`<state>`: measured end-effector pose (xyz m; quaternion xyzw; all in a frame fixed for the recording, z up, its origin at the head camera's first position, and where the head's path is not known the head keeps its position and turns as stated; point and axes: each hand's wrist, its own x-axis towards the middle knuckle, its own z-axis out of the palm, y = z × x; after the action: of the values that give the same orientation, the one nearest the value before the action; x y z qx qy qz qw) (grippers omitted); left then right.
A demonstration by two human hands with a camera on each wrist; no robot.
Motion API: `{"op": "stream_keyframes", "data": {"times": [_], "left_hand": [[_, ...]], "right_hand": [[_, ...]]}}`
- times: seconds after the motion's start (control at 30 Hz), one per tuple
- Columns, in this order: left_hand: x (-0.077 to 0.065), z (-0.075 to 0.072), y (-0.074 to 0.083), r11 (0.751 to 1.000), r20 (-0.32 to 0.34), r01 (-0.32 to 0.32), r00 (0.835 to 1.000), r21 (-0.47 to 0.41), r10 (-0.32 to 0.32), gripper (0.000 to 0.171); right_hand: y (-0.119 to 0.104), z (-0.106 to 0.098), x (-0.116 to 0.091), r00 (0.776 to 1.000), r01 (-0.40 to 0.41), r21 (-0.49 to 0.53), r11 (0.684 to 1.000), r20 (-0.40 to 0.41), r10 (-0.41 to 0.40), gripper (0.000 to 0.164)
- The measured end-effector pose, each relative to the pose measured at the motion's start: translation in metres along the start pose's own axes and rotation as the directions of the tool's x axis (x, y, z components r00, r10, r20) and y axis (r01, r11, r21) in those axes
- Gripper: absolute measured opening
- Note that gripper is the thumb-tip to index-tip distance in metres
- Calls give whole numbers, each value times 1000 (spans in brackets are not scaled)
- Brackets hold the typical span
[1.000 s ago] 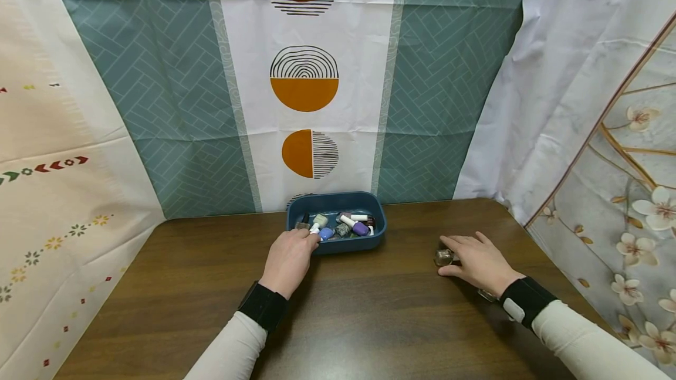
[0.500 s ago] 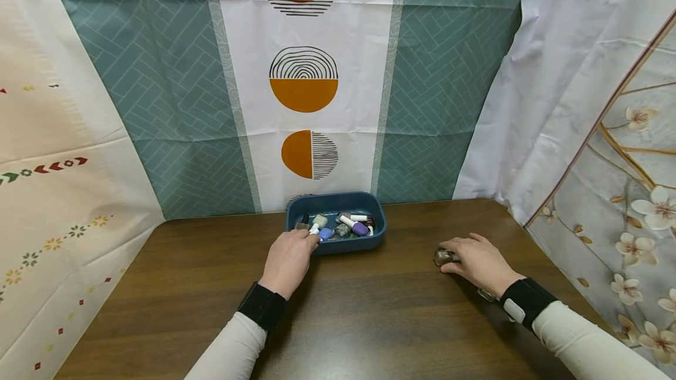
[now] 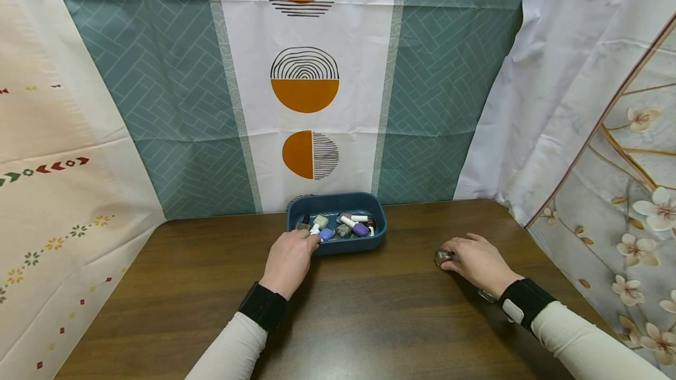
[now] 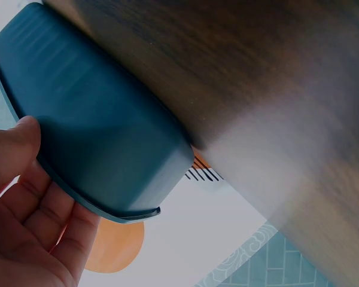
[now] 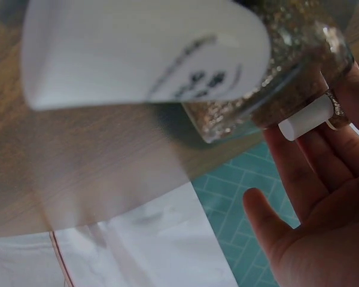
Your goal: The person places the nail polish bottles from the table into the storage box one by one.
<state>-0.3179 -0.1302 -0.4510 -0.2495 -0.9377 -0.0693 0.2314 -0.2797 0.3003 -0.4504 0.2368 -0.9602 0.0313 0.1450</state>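
Observation:
My left hand [image 3: 289, 260] grips the near left rim of a dark blue bin [image 3: 351, 245]. In the left wrist view its thumb [image 4: 29, 140] presses the bin's outer wall, while the other fingers lie at the rim. On the table at right, my right hand [image 3: 477, 260] holds a glittery nail polish bottle [image 3: 442, 257] between thumb and fingers. That bottle's white cap [image 5: 308, 118] points into the palm in the right wrist view. Close to that camera, a second glitter nail polish bottle [image 5: 227, 122] with a large white cap [image 5: 137, 54] lies under my right wrist.
Inside the bin are several nail polish bottles, among them a purple one [image 3: 361, 229] and a blue one [image 3: 326, 234]. The bin stands at the back edge of the brown wooden table [image 3: 369, 321], against a patterned curtain [image 3: 327, 151]. A floral curtain [image 3: 634, 239] borders the right side.
My right hand's thumb and fingers have closed in round the glitter nail polish bottle, which has turned slightly. The left hand and the bin have stayed in place.

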Motion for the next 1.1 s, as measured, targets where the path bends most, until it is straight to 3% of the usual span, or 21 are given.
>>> {"op": "stream_keyframes", "data": {"times": [0.8,1.1], "left_hand": [[0,-2,0,1000,8,4,1000,-11,-4,9],[1,-2,0,1000,16,4,1000,-19,-3,10]], "right_hand": [[-3,-3,3,1000,-3,-26,1000,-18,3,30],[-7,-7,8,997,2,5,1000,-75,-2,27]]}}
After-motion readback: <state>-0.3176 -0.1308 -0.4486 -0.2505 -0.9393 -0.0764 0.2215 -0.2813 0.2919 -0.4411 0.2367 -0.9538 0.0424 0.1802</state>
